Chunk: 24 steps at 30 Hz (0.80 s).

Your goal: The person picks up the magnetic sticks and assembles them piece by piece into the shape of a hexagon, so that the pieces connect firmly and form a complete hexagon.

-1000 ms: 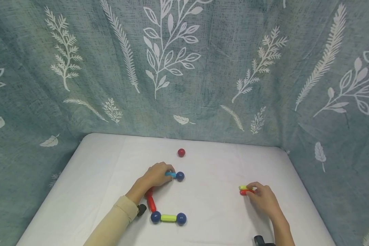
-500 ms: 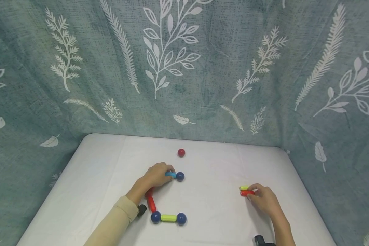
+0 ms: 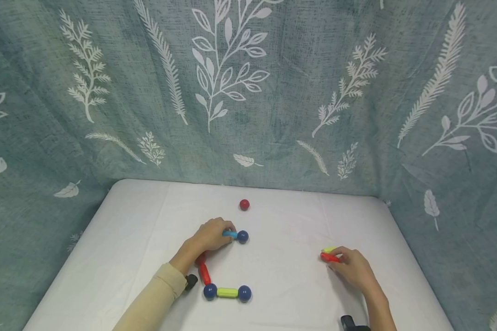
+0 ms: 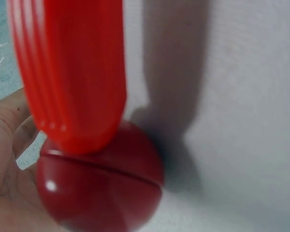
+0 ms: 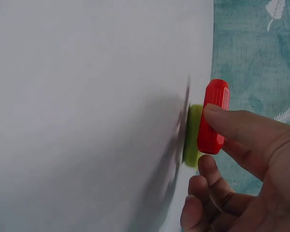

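My left hand (image 3: 213,233) pinches a light blue magnetic rod (image 3: 229,234), with a dark blue ball (image 3: 242,236) at the rod's right end. Beneath that wrist, a dark red ball (image 4: 99,186) meets a red rod (image 4: 75,72), filling much of the left wrist view. From there the chain runs through a blue ball (image 3: 210,291) and a yellow-green rod (image 3: 227,293) to another blue ball (image 3: 244,293). On the right, my right hand (image 3: 354,269) pinches a loose red rod (image 5: 214,116) between thumb and fingers. A second yellow-green rod (image 5: 192,135) lies close behind it.
A lone red ball (image 3: 244,205) sits toward the back of the white table (image 3: 290,220). Black wrist-camera parts show by the left wrist (image 3: 191,282) and below the right arm (image 3: 349,323). A green leaf-patterned cloth (image 3: 273,115) hangs behind the table.
My right hand has shifted slightly left and tilted the red rod, which now covers more of the yellow-green rod behind it. The left hand and the chain have stayed in place.
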Motion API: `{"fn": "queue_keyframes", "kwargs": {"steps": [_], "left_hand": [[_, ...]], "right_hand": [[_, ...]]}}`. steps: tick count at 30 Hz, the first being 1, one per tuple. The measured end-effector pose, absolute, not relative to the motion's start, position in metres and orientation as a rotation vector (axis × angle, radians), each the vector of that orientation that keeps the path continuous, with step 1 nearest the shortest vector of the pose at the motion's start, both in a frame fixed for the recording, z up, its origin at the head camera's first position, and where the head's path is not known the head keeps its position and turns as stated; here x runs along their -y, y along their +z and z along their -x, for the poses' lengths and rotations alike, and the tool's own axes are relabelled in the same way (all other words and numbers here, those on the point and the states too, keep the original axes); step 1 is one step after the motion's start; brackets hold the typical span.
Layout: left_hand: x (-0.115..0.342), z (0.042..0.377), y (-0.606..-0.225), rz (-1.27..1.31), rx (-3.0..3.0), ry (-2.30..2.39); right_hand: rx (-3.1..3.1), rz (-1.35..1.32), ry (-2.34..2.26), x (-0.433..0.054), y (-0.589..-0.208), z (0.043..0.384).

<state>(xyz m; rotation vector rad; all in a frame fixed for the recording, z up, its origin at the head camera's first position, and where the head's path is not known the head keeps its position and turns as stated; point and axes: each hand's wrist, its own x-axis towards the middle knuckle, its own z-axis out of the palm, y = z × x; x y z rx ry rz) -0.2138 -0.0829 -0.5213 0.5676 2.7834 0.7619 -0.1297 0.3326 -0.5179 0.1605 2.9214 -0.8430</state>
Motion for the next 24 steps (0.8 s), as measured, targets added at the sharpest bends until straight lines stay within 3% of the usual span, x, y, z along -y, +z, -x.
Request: {"fn": "queue_keyframes", "kwargs": {"steps": [24], "left_hand": [[0.082,0.213,-0.52,-0.562,-2.79,0.769]], "right_hand": [[-2.891,0.153,-1.047,-0.226,-0.523,0.17]]}}
